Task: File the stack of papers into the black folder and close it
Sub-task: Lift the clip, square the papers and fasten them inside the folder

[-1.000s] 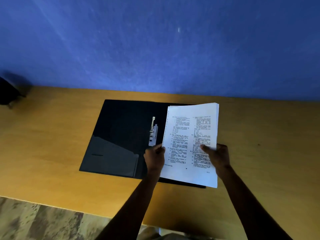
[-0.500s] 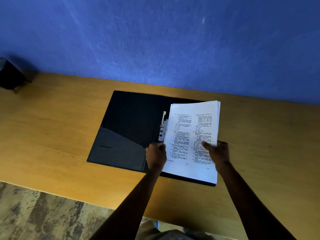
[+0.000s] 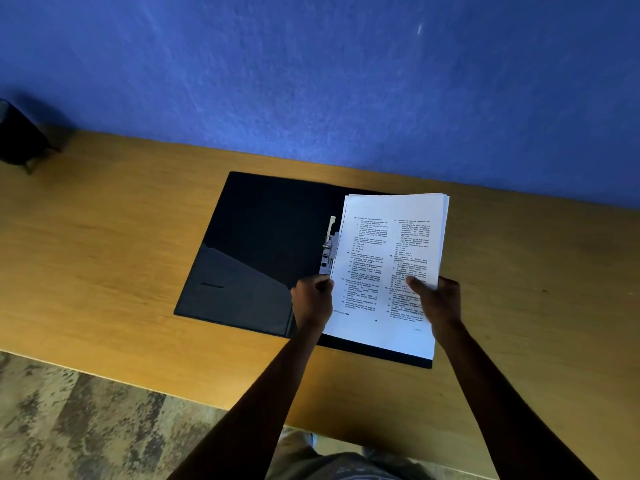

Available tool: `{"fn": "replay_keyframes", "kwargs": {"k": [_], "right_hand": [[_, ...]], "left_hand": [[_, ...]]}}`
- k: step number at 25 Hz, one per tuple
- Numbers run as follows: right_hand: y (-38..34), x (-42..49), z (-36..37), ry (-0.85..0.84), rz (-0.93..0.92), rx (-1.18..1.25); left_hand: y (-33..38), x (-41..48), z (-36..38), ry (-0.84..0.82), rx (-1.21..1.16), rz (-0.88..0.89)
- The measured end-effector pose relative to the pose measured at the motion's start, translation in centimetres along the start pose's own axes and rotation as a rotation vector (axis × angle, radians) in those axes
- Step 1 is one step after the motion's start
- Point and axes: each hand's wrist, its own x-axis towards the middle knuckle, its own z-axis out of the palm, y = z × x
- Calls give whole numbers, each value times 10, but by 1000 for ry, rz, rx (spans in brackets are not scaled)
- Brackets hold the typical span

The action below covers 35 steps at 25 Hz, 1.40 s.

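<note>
You are lowering the stack of papers (image 3: pixel 388 271) onto the open black folder (image 3: pixel 263 251) at 12 o'clock on the desk (image 3: pixel 104 237). Your left hand (image 3: pixel 311 301) and right hand (image 3: pixel 438 299) fingers pinch its sides. Next, line its holes with the metal clip (image 3: pixel 329 249).

stack of white printed papers (image 3: pixel 388 268): punched left edge now closer to the silver metal lever clip (image 3: pixel 329 249), hiding more of it than a second ago | left hand (image 3: pixel 313 301): slid nearer the clip's base
</note>
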Motion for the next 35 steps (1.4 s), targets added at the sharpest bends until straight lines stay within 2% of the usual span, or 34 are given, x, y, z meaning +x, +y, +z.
{"fn": "replay_keyframes", "kwargs": {"k": [9,16,26,31,35], "right_hand": [[-7,5,6,-15,-3,-54],[-9,3,12,-3,6,-139],[-17,2,11,3,16,-262],[-30,-1,5,-7,-58,-524],[-41,-8,2,159,-225,-874]], "left_hand": [[10,-3,1,100,204,10],[1,1,7,104,309,-21],[-2,5,9,118,304,25],[-2,6,10,135,303,6],[-1,5,10,147,299,23]]}}
